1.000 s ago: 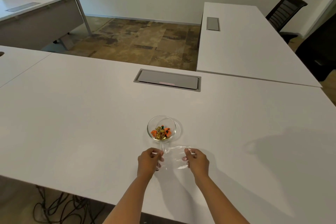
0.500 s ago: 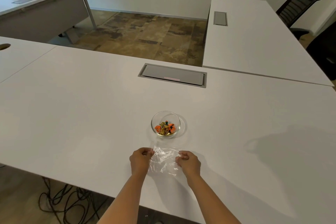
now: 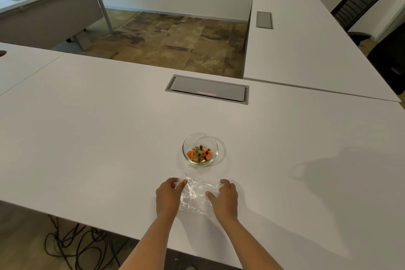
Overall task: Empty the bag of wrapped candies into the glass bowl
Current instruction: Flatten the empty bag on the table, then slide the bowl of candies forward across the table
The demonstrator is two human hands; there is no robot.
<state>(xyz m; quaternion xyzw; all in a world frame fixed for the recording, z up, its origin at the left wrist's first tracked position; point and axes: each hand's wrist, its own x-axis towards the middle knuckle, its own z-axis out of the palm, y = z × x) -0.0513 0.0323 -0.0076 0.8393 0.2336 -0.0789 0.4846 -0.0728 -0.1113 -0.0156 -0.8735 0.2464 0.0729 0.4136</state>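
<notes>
A small glass bowl (image 3: 185, 146) stands on the white table (image 3: 87, 138) and holds several orange and gold wrapped candies (image 3: 199, 154). Just in front of it, toward me, a clear plastic bag (image 3: 195, 195) lies flat and crumpled on the table, with no candy visible inside. My left hand (image 3: 167, 196) rests at the bag's left edge, fingertips pinching its upper corner. At the bag's right edge sits my right hand (image 3: 225, 198), thumb spread on the plastic, fingers loosened.
A grey cable hatch (image 3: 208, 90) is set into the table beyond the bowl. Another white desk (image 3: 306, 46) joins at the right, with black chairs (image 3: 355, 4) behind it. Cables (image 3: 72, 243) lie on the floor under the near edge.
The bag has been lowered from the bowl's rim and laid flat on the table near me. My right hand has loosened its pinch and spread out.
</notes>
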